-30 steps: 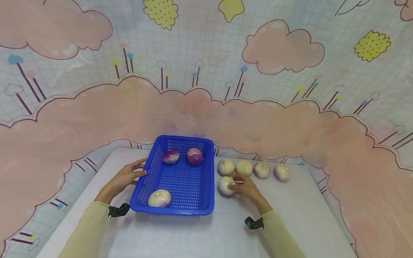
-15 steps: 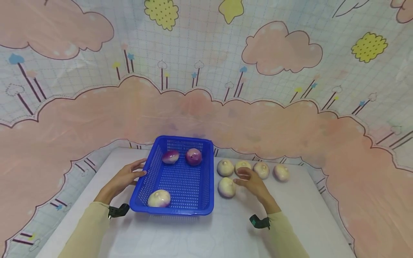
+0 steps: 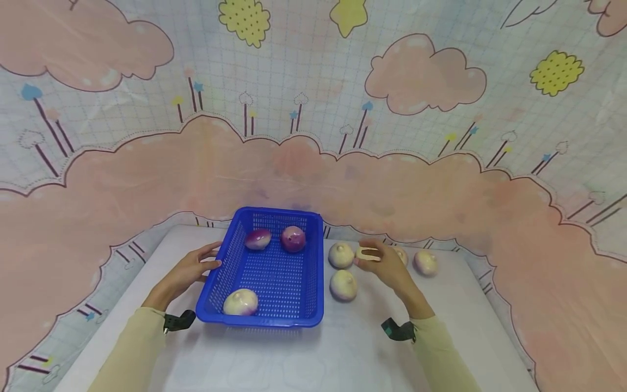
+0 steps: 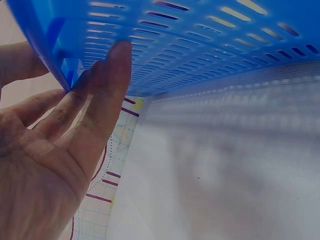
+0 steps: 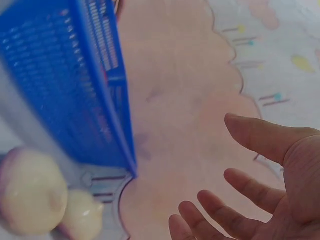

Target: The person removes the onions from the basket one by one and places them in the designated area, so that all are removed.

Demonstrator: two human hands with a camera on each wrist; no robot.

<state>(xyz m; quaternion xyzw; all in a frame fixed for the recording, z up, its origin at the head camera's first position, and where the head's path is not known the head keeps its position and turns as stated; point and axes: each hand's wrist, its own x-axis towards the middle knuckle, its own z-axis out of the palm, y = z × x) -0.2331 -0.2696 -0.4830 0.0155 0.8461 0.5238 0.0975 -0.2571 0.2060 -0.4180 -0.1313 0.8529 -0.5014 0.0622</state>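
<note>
The left hand (image 3: 183,272) rests its nearly straight fingers against the left wall and rim of a blue, rectangular, perforated plastic basket (image 3: 279,275), which stands left of centre on a white table (image 3: 274,362), close to the far edge. In the basket lie a purple-and-white oval onion (image 3: 258,239) at the far left corner, a round purple onion (image 3: 293,239) at the far right, and a glossy white onion with a purple tinge (image 3: 240,302) at the near left. The right hand (image 3: 392,270), fingers spread wide, partly hides a row of four pale round onions (image 3: 426,263) along the table's far edge; a single glossy cream onion (image 3: 343,286) sits before the row's leftmost, beside the basket.
</note>
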